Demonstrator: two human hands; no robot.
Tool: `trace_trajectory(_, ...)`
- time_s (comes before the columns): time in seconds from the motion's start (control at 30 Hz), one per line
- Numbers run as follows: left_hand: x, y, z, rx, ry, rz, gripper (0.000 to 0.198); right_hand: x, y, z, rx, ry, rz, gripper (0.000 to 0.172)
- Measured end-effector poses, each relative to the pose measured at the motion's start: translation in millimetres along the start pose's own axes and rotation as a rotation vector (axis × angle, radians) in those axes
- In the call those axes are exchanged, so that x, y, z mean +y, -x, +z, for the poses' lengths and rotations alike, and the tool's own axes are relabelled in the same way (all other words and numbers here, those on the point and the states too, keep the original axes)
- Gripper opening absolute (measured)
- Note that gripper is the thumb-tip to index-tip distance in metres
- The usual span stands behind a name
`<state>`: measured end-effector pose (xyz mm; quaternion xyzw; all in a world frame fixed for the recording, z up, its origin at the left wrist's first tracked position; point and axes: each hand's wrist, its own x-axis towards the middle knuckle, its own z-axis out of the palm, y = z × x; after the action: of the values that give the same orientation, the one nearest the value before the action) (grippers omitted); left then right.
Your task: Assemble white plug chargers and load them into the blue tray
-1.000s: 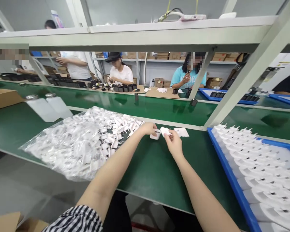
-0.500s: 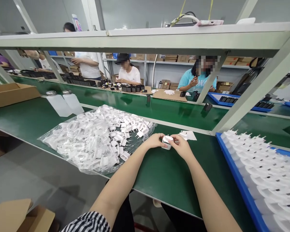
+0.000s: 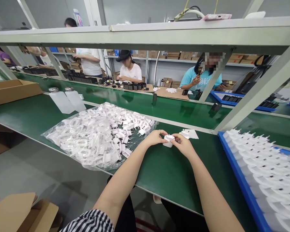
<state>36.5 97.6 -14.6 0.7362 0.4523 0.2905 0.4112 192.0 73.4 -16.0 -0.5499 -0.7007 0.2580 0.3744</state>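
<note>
Between my two hands is a small white plug adapter [image 3: 168, 140], low over the green bench. My left hand [image 3: 156, 138] grips its left side with thumb and fingers. From the right, my right hand [image 3: 183, 143] pinches the same adapter, its fingers near the top. Just behind my right hand lies a white cloth or paper [image 3: 192, 134] with a small white part on it. To the left, a clear plastic bag [image 3: 87, 138] spreads open under a heap of loose white plug pieces [image 3: 120, 135].
A blue tray [image 3: 234, 170] at the right holds rows of white adapters [image 3: 268, 170], prongs up. Two white bottles [image 3: 61, 102] and a cardboard box [image 3: 14, 91] stand at the left. A shelf beam [image 3: 145, 36] crosses above. Co-workers sit beyond the green belt [image 3: 125, 100], which carries black parts.
The white top piece now sits more evenly on the adapter body, and the dark gap at its side no longer shows. Both hands stay on it. The view has shifted slightly.
</note>
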Motion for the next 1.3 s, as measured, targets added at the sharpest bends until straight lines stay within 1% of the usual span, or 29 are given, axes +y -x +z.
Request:
trace_trajectory(0.1, 6, 0, -1.4, 0.018, -0.121, -0.017, 0.030, -2, 0, -2, -0.011, -0.002, 0.058, 0.021)
trace_trajectory(0.17, 12, -2, -3.0, 0.004, -0.251, -0.022, 0.029, -3, -1, -3, -0.038, 0.006, 0.096, 0.019)
trace_trajectory(0.27, 27, -8, -5.8, -0.061, -0.499, -0.020, 0.025, -6, -4, -6, -0.093, 0.126, 0.106, 0.013)
trace_trajectory(0.37, 45, -16, -7.9, -0.169, -0.696, -0.069, 0.022, -12, -9, -9, -0.119, 0.263, 0.099, 0.004)
trace_trajectory(0.4, 51, -18, -8.1, -0.211, -0.742, -0.095, 0.023, -14, -11, -10, -0.131, 0.285, 0.103, 0.003)
trace_trajectory(0.47, 60, -24, -7.5, -0.278, -0.812, -0.140, 0.025, -16, -16, -11, -0.160, 0.311, 0.113, 0.007)
trace_trajectory(0.57, 65, -32, -4.3, -0.318, -0.886, -0.154, 0.029, -19, -21, -12, -0.192, 0.345, 0.127, 0.013)
trace_trajectory(0.67, 65, -36, -0.3, -0.338, -0.929, -0.153, 0.033, -20, -23, -13, -0.206, 0.354, 0.125, 0.014)
trace_trajectory(0.77, 64, -32, 2.1, -0.275, -0.929, -0.157, 0.033, -19, -18, -12, -0.213, 0.346, 0.098, 0.012)
trace_trajectory(0.87, 61, -23, 1.8, -0.216, -0.868, -0.149, 0.027, -15, -11, -10, -0.188, 0.298, 0.060, 0.007)
trace_trajectory(0.93, 56, -17, 1.8, -0.198, -0.813, -0.138, 0.025, -12, -6, -12, -0.178, 0.266, 0.036, 0.010)
trace_trajectory(1.0, 47, -11, 4.4, -0.155, -0.753, -0.112, 0.027, -10, -3, -17, -0.139, 0.221, 0.012, 0.018)
trace_trajectory(1.07, 37, -7, 10.9, -0.107, -0.664, -0.088, 0.033, -8, -1, -26, -0.011, 0.138, 0.000, 0.023)
trace_trajectory(1.13, 29, -5, 20.5, -0.076, -0.544, -0.075, 0.042, -5, 0, -36, 0.177, 0.063, 0.013, 0.028)
trace_trajectory(1.2, 24, -7, 31.1, -0.045, -0.445, -0.068, 0.058, -2, 1, -44, 0.309, 0.058, 0.037, 0.033)
trace_trajectory(1.23, 23, -8, 35.9, -0.023, -0.414, -0.067, 0.068, -1, 2, -47, 0.340, 0.077, 0.042, 0.035)
trace_trajectory(1.3, 22, -14, 43.4, 0.009, -0.376, -0.069, 0.085, 1, 2, -50, 0.335, 0.141, 0.041, 0.035)
